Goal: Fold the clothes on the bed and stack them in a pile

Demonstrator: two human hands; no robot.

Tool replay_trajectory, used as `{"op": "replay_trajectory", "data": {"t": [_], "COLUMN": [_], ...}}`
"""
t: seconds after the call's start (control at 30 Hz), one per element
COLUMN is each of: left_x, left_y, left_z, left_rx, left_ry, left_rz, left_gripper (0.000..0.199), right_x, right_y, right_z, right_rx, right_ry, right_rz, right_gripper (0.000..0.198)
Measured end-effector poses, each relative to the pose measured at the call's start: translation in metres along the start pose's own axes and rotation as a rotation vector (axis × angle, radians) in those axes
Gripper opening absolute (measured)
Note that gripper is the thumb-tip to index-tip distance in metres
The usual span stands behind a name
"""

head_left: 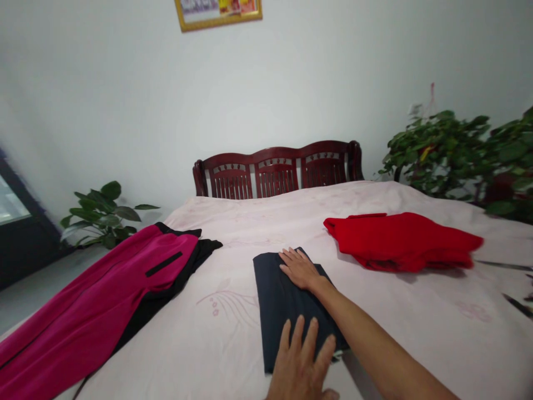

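A dark navy folded garment (277,300) lies as a flat rectangle on the pale pink bedspread (225,344). Near its far edge my right hand (300,270) rests palm down on the cloth, fingers stretched out. My left hand (302,361) is at the garment's near end, fingers spread; whether it presses on the cloth or hovers just over it, I cannot tell. A bit of pale material peeks out at the garment's near right corner. Neither hand grips anything.
To the right lies a folded red garment (403,241); a magenta and black garment (112,300) stretches along the left. Dark thin objects (518,305) sit at the right edge. Beyond the bed stands a wooden bench back (275,172), with leafy plants (445,150) on both sides.
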State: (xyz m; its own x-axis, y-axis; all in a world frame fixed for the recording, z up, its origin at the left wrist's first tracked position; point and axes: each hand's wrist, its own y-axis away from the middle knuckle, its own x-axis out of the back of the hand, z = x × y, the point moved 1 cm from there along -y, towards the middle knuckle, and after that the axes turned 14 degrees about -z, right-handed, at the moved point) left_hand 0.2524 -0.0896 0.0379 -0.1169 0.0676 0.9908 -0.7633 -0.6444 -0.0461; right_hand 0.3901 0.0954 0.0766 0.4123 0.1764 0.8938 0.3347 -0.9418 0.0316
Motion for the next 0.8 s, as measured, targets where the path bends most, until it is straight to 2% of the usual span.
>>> {"op": "replay_trajectory", "data": {"t": [0.07,0.17,0.23,0.3,0.43,0.6,0.8], "left_x": [-0.008,-0.016,-0.017,-0.014,-0.005,0.000,0.009], "left_y": [0.012,0.029,0.036,0.038,0.038,0.040,0.039], "left_z": [-0.012,-0.032,-0.042,-0.047,-0.049,-0.060,-0.078], "left_rx": [-0.065,-0.144,-0.153,-0.137,-0.047,0.248,0.478], "left_ry": [-0.076,-0.145,-0.112,-0.031,0.176,0.539,0.883], "left_rz": [0.042,0.119,0.164,0.204,0.336,0.536,0.644], "left_gripper": [0.078,0.077,0.068,0.054,0.044,0.036,0.035], "right_x": [0.006,0.018,0.025,0.030,0.032,0.026,0.031], "right_y": [0.001,0.009,0.019,0.031,0.050,0.056,0.067], "right_z": [0.005,0.022,0.036,0.046,0.051,0.042,0.029], "right_rx": [-0.105,-0.340,-0.456,-0.506,-0.507,-0.438,-0.301], "right_ry": [-0.037,-0.145,-0.240,-0.327,-0.491,-0.832,-1.109], "right_rz": [0.052,0.108,0.095,0.071,0.049,-0.133,-0.258], "right_gripper": [0.058,0.074,0.083,0.084,0.070,0.042,0.031]}}
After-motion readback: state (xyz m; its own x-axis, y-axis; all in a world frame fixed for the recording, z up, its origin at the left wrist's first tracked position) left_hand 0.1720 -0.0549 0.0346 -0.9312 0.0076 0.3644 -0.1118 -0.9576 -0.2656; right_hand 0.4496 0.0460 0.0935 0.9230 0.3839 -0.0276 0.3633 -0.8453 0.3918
